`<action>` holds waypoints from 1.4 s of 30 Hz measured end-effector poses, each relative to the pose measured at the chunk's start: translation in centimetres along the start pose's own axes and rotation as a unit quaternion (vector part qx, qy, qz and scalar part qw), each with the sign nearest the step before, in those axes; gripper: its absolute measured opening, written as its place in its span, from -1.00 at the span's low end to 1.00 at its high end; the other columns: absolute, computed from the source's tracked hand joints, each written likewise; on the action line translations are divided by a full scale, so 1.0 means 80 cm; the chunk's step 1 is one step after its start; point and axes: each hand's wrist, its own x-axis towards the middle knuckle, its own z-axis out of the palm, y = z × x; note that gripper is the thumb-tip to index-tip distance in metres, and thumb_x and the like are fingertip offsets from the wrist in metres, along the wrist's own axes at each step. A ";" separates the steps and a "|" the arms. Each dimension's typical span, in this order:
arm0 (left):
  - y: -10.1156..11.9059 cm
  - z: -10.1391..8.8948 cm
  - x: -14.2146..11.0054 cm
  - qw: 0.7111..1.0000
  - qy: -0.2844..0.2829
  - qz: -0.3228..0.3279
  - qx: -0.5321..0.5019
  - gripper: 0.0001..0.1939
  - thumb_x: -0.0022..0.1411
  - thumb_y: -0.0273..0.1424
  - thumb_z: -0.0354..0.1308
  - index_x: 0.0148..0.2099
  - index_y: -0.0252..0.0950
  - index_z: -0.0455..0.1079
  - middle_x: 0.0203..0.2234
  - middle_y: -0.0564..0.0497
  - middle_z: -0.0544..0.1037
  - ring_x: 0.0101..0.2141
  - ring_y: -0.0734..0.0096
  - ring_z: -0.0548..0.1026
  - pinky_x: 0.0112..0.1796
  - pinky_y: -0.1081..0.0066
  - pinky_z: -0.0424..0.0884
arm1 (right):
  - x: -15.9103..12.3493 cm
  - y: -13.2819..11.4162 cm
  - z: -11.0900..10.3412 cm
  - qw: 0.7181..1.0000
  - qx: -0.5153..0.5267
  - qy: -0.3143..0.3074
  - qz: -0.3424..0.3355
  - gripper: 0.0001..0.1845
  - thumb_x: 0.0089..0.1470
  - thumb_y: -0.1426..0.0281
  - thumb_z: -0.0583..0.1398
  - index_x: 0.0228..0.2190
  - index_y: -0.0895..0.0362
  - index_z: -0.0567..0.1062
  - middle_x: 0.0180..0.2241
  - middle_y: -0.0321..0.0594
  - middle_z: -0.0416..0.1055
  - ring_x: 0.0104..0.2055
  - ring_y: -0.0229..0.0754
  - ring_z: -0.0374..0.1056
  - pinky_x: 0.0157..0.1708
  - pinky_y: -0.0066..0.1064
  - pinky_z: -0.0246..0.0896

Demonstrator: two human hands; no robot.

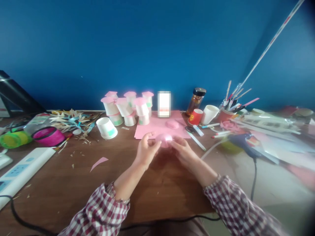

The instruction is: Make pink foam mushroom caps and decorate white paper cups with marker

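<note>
A pink round piece (163,141) is held just in front of the near edge of the pink sheets (157,126), above the brown table (157,193). Its left edge is pinched between the thumb and fingers of the left hand (146,150), and its right edge is pinched by the fingertips of the right hand (184,150); how far the fingers reach beneath cannot be told. The piece is probably of thin paper, so it should be very light, rather flexible, easily creased and, because of its shine, perhaps slightly slippery. It would be best taken by opposite edges, with small pressure, so that the middle is not bent. On the sheets, another pink disc (172,124) is seen. As for writing, a golden mark is printed on the red cup (195,117), to the right of the sheets, but it cannot be read. On the white cup (107,128), to the left of the sheets, a green patch is shown without legible words.
</note>
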 end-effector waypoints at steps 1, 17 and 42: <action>-0.001 -0.001 0.001 1.000 0.000 0.002 0.005 -0.38 -0.03 -0.27 0.28 0.07 -0.35 0.24 -0.55 0.07 0.46 -0.68 0.62 0.30 -0.66 0.57 0.22 | 0.000 0.000 -0.001 1.000 -0.024 0.010 -0.009 -0.68 -0.20 0.29 0.36 -0.36 0.13 0.47 -0.54 -0.35 0.40 -0.53 -0.35 0.26 -0.55 -0.51 0.12; 0.004 -0.012 -0.010 0.833 0.039 0.259 0.488 -0.81 0.21 -0.34 0.04 -0.15 -0.15 0.43 -0.23 -0.01 0.52 -0.25 0.27 0.45 -0.34 0.40 0.26 | -0.016 -0.001 -0.020 0.887 -0.458 0.038 -0.049 -0.75 -0.09 0.42 0.18 -0.28 0.12 0.33 -0.57 -0.36 0.41 -0.59 -0.27 0.30 -0.55 -0.46 0.16; 0.004 -0.013 -0.007 0.673 -0.183 0.305 0.648 -0.80 0.18 -0.39 0.09 -0.46 -0.29 0.46 -0.49 -0.06 0.53 -0.33 0.23 0.45 -0.11 0.18 0.22 | 0.017 -0.077 -0.123 0.606 -0.790 0.095 0.017 -0.88 -0.01 0.32 0.15 -0.42 0.08 0.47 -0.37 -0.21 0.49 -0.31 -0.14 0.37 -0.46 -0.44 0.04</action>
